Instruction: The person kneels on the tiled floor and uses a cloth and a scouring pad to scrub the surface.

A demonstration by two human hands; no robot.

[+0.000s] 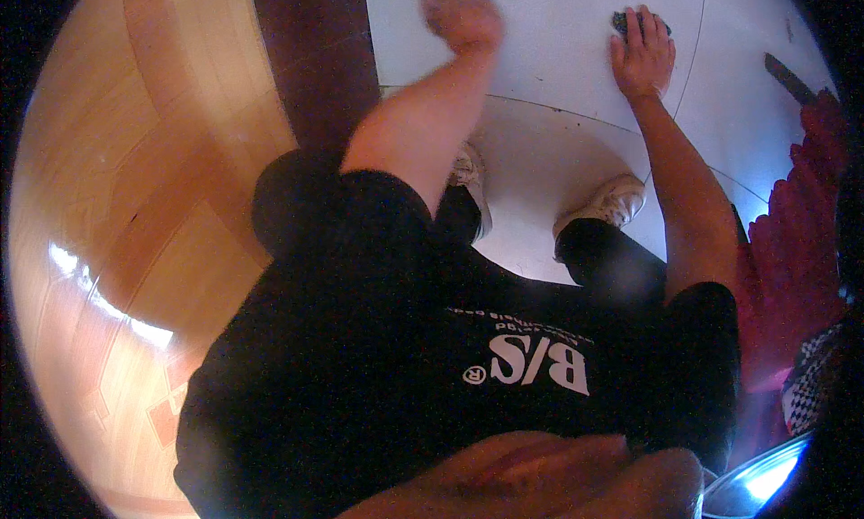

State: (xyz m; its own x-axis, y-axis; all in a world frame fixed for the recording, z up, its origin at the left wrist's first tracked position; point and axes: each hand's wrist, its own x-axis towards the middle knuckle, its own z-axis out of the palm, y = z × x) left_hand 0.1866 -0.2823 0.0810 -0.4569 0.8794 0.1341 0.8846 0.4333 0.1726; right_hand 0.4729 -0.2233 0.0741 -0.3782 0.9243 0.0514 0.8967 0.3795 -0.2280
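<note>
My right hand (pixel 644 60) lies palm down on the pale tiled floor (pixel 553 53), its fingers over a small dark, rough pad (pixel 619 23) that looks like a scouring pad. Most of that pad is hidden beneath the fingers. To the left, my left hand (pixel 462 16) is blurred by motion near the top of the view. Its fingers seem curled, but I cannot tell whether anything is in them. Below the hands, my two shoes (pixel 611 201) stand on the same tiles.
A dark brown strip (pixel 317 53) divides the tiles from wood-patterned flooring (pixel 135 181) at left. Dark crumbs (pixel 559 109) lie near a tile joint. At right hangs red fabric with a scalloped edge (pixel 776 269), a dark flat bar (pixel 788 77) beside it. Checkered cloth (pixel 810 384) is lower right.
</note>
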